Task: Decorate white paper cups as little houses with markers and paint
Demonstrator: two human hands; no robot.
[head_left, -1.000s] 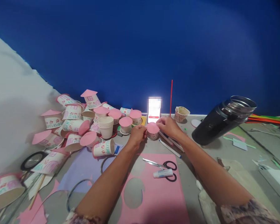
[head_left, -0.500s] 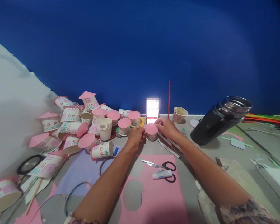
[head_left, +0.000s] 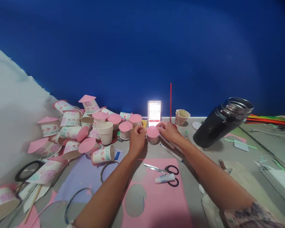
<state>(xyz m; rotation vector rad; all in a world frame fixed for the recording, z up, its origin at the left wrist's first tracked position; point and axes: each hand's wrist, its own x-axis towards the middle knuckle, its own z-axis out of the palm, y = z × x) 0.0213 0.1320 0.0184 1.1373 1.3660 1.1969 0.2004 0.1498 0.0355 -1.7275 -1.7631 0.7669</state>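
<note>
A small paper cup with a pink paper roof (head_left: 153, 132) stands upright on the table in front of a lit phone (head_left: 154, 114). My right hand (head_left: 170, 132) touches the right edge of the roof, its thumb and index finger closed there. Just left of the cup is my left hand (head_left: 137, 139), its fingers curled together and apart from the roof. Whether anything lies between those fingers is hidden. Another roofed cup (head_left: 125, 129) stands beyond the left hand. Capped markers (head_left: 171, 152) lie under and beside my right wrist.
Decorated cups (head_left: 71, 117) pile up on the left, around a stack of plain paper cups (head_left: 105, 133). Nearer lie pink paper (head_left: 161, 205) with cut-out holes, scissors (head_left: 172, 170) and a glue tube (head_left: 164, 178). A black flask (head_left: 218, 125) leans at right.
My left hand has drawn slightly back from the cup and turned, its fingers now raised and curled. The right hand stays at the roof's edge. The view has shifted slightly.
</note>
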